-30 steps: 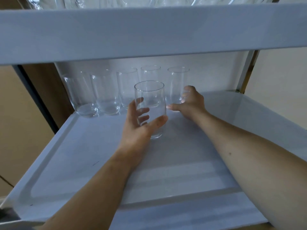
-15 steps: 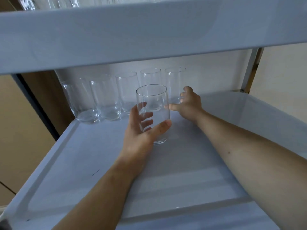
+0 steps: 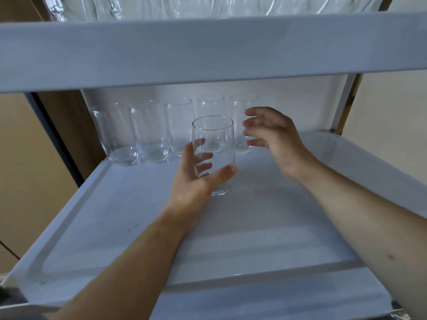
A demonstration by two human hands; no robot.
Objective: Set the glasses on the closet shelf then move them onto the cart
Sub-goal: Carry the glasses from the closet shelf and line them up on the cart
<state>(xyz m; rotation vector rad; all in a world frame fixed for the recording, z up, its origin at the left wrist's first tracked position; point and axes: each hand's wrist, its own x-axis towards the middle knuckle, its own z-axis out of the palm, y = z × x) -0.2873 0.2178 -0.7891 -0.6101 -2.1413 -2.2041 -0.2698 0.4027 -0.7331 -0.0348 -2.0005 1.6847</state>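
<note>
A clear glass (image 3: 213,153) was held upright by the left hand (image 3: 196,179), the thumb curled round its near side and the fingers (image 3: 203,155) wrapped round its far side, seen through the glass wall. Its base was just above or on the grey tray (image 3: 111,227) of the cart; contact could not be told from the view. This held glass served as the landmark. Behind it, along the back edge of the tray, a row of five more glasses (image 3: 147,132) was seen standing upright, close side by side, three of them to the left of the held glass, one directly behind it and one behind and to its right. The right hand (image 3: 275,137) was found just to the right of the held glass, apart from it, with its fingers loosely spread and slightly bent, nothing gripped; it was somewhat blurred. The rightmost glass of the row was partly hidden by those fingers. Above the held glass, an upper tray (image 3: 208,47) was seen across the whole view, with more glassware (image 3: 161,5) visible on top of it.
</note>
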